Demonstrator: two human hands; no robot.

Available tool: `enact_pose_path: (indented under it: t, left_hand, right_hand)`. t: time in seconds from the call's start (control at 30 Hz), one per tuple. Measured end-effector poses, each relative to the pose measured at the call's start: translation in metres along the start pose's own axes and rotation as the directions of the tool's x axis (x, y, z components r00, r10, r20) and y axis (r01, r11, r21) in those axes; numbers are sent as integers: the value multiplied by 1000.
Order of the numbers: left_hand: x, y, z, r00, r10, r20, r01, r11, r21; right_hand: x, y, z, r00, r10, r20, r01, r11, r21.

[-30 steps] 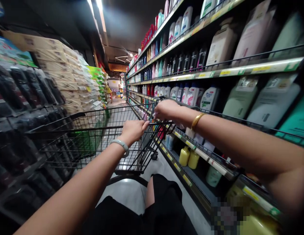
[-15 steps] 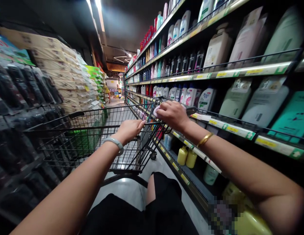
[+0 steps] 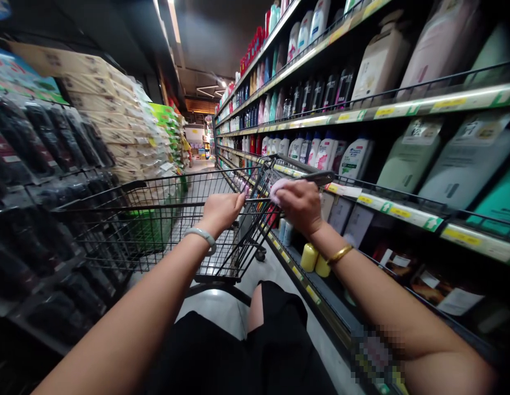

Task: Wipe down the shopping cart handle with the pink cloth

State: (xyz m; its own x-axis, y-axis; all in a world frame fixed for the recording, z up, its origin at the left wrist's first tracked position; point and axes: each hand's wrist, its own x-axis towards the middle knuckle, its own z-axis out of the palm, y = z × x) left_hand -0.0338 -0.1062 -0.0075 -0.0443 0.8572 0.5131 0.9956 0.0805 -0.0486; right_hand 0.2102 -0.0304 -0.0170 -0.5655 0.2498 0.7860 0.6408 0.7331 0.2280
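A black wire shopping cart (image 3: 164, 206) stands crosswise ahead of me, its basket seen through to the floor. My left hand (image 3: 223, 213), with a pale bangle at its wrist, is closed around the cart's near top rail. In my closed right hand (image 3: 302, 204) is a pale pink, soft, cloth-like thing (image 3: 279, 192), partly covered by the fingers. This hand is beside the dark cart handle (image 3: 318, 178), on the near side of it; whether it touches the rail I cannot tell. A gold bangle circles the right wrist.
Shelves of shampoo bottles (image 3: 356, 156) line the right side, with price strips (image 3: 397, 212) along their edges. Yellow bottles (image 3: 309, 258) sit on the lowest shelf. Packaged dark goods (image 3: 41, 219) hang at left, before stacked tan packs (image 3: 115, 118). The aisle floor (image 3: 199, 164) runs ahead.
My right hand has moved down and slightly right, uncovering more of the pink thing and the cart handle. My left hand stays on the rail. The shelves have shifted outward in view.
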Motion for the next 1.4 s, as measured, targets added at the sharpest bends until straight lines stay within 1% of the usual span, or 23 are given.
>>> enact_pose_path:
  t: [0.03,0.1,0.13,0.17,0.23,0.3,0.33,0.37,0.43,0.5,0.57,0.6,0.63,0.7,0.77,0.83,0.87,0.9,1.03,1.1,1.27,1.33,1.4]
  left_hand:
    - [0,2,1,1000,-10,-16,10,1000,2]
    - [0,4,3,999,-18,-46,18,1000,3]
    - [-1,4,4,998,-19,-60,19,1000,2]
    - [-1,4,5,997,-17,-73,17,1000,2]
    - [-1,4,6,995,-13,-97,13,1000,-1]
    - [-1,4,8,993,-11,-120,11,1000,-3]
    - [-2,4,9,991,-11,-132,10,1000,-4]
    - [-2,5,11,989,-12,-145,11,1000,-5]
    - [-2,5,13,985,-14,-174,14,1000,-4]
    - [-2,5,15,979,-15,-204,15,1000,-1]
    - [-3,5,18,974,-14,-227,15,1000,2]
    - [-3,4,19,972,-15,-236,16,1000,3]
    - [-3,4,20,970,-16,-242,18,1000,3]
    - [-3,4,21,968,-25,-249,26,1000,1]
    - [-3,5,23,967,-37,-252,38,999,-4]
    - [-3,7,25,962,-48,-268,46,999,-13]
    - [-2,7,26,958,-52,-283,49,999,-19]
    - [-2,7,27,952,-54,-300,49,999,-23]
    - [-2,7,28,939,-41,-343,37,999,-18]
    - [-2,6,29,937,-31,-348,29,1000,-11]
    - [0,4,34,928,-22,-371,25,1000,3]
    - [2,3,36,924,-24,-382,26,1000,1]
    - [4,1,37,922,-20,-386,19,1000,-7]
  right_hand:
    - [-6,-3,7,995,-96,-6,96,995,6]
    - [-16,-7,20,949,-302,-91,302,953,-13]
    - [-19,-6,24,920,-357,-165,356,934,-36]
    - [-20,-3,25,897,-362,-253,359,932,-59]
    - [-16,8,21,869,-237,-434,235,970,-60]
    - [-9,16,15,840,-41,-541,46,999,-5]
    - [-7,15,15,823,31,-567,-27,1000,15]
    - [-8,11,16,815,73,-574,-74,997,21]
    - [-16,-7,29,846,60,-529,-67,998,6]
    - [-31,-30,47,901,-52,-431,56,998,-4]
    - [-45,-47,62,925,-166,-342,183,983,18]
    - [-49,-50,66,928,-176,-329,201,979,44]
    - [-50,-50,66,929,-141,-341,180,980,84]
    - [-43,-43,61,912,33,-409,55,978,202]
    - [-31,-38,54,853,226,-470,-75,945,318]
    - [-26,-43,56,809,324,-490,-143,918,371]
    - [-28,-51,62,807,339,-484,-160,914,373]
    - [-33,-61,69,819,337,-464,-169,915,365]
    - [-68,-99,101,895,272,-354,-132,919,371]
    - [-74,-100,104,890,279,-359,-107,896,432]
    - [-42,-71,84,781,430,-453,-172,845,506]
    - [-36,-71,85,791,434,-432,-203,851,484]
    - [-43,-84,95,832,401,-383,-214,869,446]
